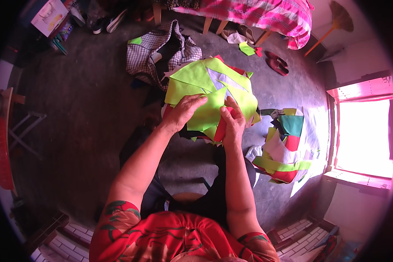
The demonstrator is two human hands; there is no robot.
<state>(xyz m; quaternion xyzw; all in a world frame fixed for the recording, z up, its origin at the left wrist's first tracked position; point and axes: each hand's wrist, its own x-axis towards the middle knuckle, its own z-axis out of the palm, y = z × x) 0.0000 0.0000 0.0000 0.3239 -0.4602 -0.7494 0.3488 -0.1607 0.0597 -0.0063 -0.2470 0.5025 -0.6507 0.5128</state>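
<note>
My left hand [184, 113] grips the edge of a yellow-green fabric piece [209, 111], its fingers pressed together on top. My right hand [234, 123] is closed on a red fabric piece [220, 129], thumb and fingers together at the yellow-green piece's right edge. Under both hands lies a heap of fabric scraps [187, 81], mostly yellow-green, with pale grey strips and some red at the borders. What holds the heap up is hidden beneath it.
A checked cloth bag [144, 54] lies beyond the heap. Right of me is another scrap pile [284, 150] in red, white, green and yellow-green. Dark red shoes [277, 63] stand near a bed with a pink plaid cover [266, 15]. A bright window [364, 137] is at right.
</note>
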